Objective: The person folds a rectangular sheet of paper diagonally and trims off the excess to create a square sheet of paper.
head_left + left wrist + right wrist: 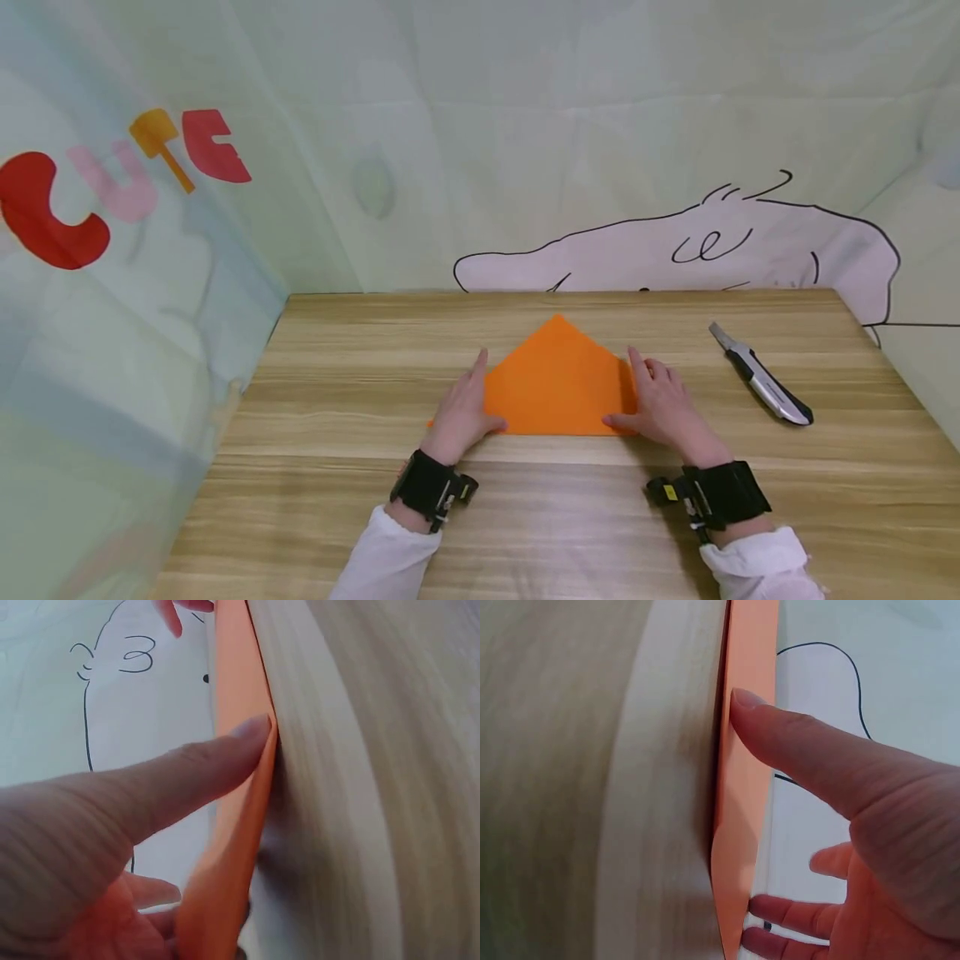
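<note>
we found the orange paper (558, 383) to the left of the utility knife (761, 375) on the wood-grain tabletop (337, 358), its peak pointing away from us and its straight edge toward us. the right hand (666, 408) was spread wide at the end of the paper nearer the knife, its thumb on the straight edge; the left hand (461, 412) was spread wide at the end farther from the knife, its thumb on that same edge. we could not tell where all the left fingertips ended.

we judged the step in hand to be steadying and squaring that edge. to do it well, we reckoned, both thumbs needed light, even pressure, the layers lined up, and the end farther from the knife eased flat before any hard creasing, since paper would likely take a stray crease easily.

only from the head view did we get the peak and the knife itself, and there the paper looked nearly flat. the left wrist view showed us the end farther from the knife bowing up, with shadow beneath. the right wrist view gave us a double edge near the right thumb, and two fingertips that seemed to touch the paper.
</note>
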A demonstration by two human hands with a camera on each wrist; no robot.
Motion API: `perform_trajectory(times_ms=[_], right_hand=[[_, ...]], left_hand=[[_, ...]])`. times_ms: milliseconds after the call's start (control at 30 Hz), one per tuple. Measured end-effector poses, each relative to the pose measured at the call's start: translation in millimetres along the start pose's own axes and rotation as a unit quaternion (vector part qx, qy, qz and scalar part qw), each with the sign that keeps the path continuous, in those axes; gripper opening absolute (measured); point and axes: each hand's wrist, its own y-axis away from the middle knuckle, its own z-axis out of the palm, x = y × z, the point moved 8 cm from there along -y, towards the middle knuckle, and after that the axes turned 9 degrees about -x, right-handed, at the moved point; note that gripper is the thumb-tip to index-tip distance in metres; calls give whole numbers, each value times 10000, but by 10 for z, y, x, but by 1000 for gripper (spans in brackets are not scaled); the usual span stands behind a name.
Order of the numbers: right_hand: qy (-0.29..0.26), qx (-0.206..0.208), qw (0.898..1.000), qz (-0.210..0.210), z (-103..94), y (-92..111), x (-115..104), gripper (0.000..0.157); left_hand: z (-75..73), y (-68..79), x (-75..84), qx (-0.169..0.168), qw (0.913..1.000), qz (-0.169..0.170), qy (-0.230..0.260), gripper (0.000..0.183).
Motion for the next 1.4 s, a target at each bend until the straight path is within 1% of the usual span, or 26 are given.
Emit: perform_trajectory(times_ms=[100, 167, 200, 267, 300, 367, 400, 433, 500, 533, 567, 600, 633, 700, 767, 800, 833, 933, 967, 1000, 1067, 1100, 1167, 1267, 1333, 1400], right_hand=[[-396, 224, 9990, 27, -81, -7, 97, 127], [-942, 465, 9945, 49, -183, 3, 180, 131], [-1303, 625, 9895, 37, -243, 14, 226, 131], [-2081, 889, 9741, -7, -357, 48, 310, 130], [-2401, 996, 9656, -16, -407, 71, 352, 127], [-3061, 1189, 9445, -115, -489, 115, 400, 117], [-3450, 1235, 9302, -216, -518, 136, 407, 108], [-3848, 1281, 9133, -370, -545, 155, 403, 98], [-4427, 1449, 8819, -734, -604, 200, 373, 71], [-4676, 1524, 8655, -951, -634, 225, 347, 56], [-4863, 1581, 8520, -1123, -661, 248, 323, 44], [-5007, 1644, 8406, -1253, -689, 276, 305, 33], [-5030, 1695, 8371, -1324, -713, 301, 291, 26], [-4949, 1693, 8411, -1381, -753, 345, 266, 22], [-4825, 1669, 8497, -1315, -783, 369, 256, 22], [-4815, 1646, 8508, -1308, -795, 377, 251, 22], [-4730, 1642, 8564, -1258, -805, 384, 250, 23], [-4727, 1707, 8574, -1107, -833, 394, 260, 21], [-4770, 1754, 8546, -1063, -843, 399, 267, 20], [-4762, 1802, 8547, -1010, -855, 405, 275, 20], [-4717, 1882, 8562, -944, -876, 423, 283, 18], [-4645, 1913, 8601, -890, -885, 433, 284, 17], [-4338, 1967, 8752, -852, -913, 459, 264, 17], [-3743, 2049, 8997, -916, -956, 500, 194, 14], [-3405, 2089, 9109, -1038, -978, 520, 131, 15], [-3153, 2089, 9182, -1175, -985, 532, 70, 16]], left_hand=[[-39, -16, 50, 254, 9991, 331, 80, 69], [-89, -26, 87, 506, 9971, 530, 224, 49], [-113, -33, 99, 591, 9960, 573, 359, 44], [-160, -37, 122, 730, 9928, 661, 681, 37], [-174, -40, 129, 738, 9914, 654, 861, 37], [-192, -39, 150, 694, 9879, 691, 1199, 36], [-191, -41, 159, 636, 9862, 715, 1352, 36], [-185, -41, 175, 553, 9843, 767, 1494, 36], [-164, -44, 208, 364, 9812, 840, 1699, 38], [-150, -45, 229, 259, 9796, 896, 1778, 39], [-135, -44, 247, 168, 9786, 937, 1827, 39], [-120, -44, 261, 94, 9779, 959, 1858, 40], [-107, -43, 273, 40, 9775, 966, 1877, 40], [-89, -41, 288, 5, 9783, 987, 1824, 38], [-77, -35, 300, -7, 9784, 1006, 1804, 35], [-71, -35, 306, -12, 9784, 1035, 1791, 34], [-65, -33, 316, -33, 9783, 1069, 1772, 33], [-47, -25, 345, -123, 9777, 1157, 1750, 33], [-41, -25, 352, -161, 9775, 1170, 1749, 34], [-34, -25, 356, -205, 9771, 1176, 1759, 34], [-27, -25, 361, -294, 9739, 1183, 1914, 36], [-33, -26, 366, -309, 9715, 1214, 2010, 36], [-59, -33, 359, -278, 9666, 1227, 2233, 37], [-138, -45, 341, -89, 9563, 1275, 2631, 40], [-208, -47, 323, 138, 9523, 1248, 2782, 40], [-273, -38, 311, 352, 9468, 1249, 2946, 39]])
